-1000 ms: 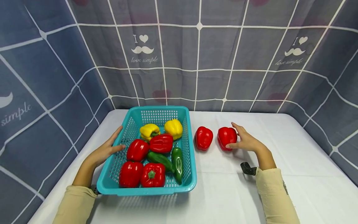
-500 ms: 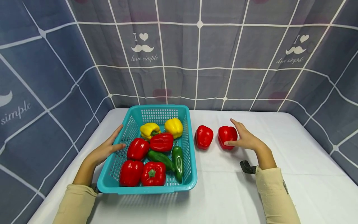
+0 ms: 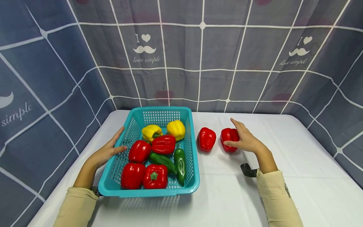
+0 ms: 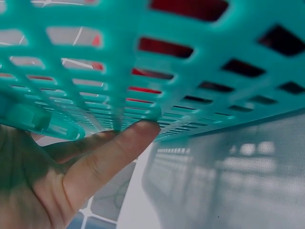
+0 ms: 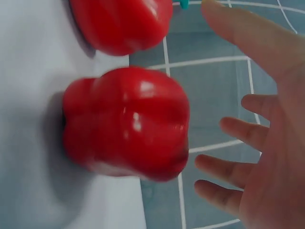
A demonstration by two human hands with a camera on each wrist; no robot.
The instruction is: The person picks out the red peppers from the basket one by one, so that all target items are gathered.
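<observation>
A turquoise basket (image 3: 194, 170) with latticed walls holds red bell peppers (image 3: 153, 177), two yellow bell peppers (image 3: 176, 130) and two green chili peppers (image 3: 180, 165). At its left rim is my left hand (image 3: 106, 152), thumb and fingers extended; in the left wrist view, straight fingers (image 4: 107, 160) touch the outer wall (image 4: 176, 86). Right of the basket, two more red bell peppers lie on the cloth, a nearer one (image 3: 206, 140) and a farther one (image 3: 229, 140). My right hand (image 3: 246, 138) hovers by the farther pepper (image 5: 128, 124), fingers spread, with a gap showing between them.
White cloth (image 3: 221, 195) covers the table. Behind it and along both sides hang grey-blue curtains (image 3: 181, 85) with white grid lines. A black wrist-camera mount (image 3: 249, 170) juts out from the right sleeve.
My right hand has shifted slightly up and left over the farther red bell pepper. My left hand, the basket and the peppers stay in place.
</observation>
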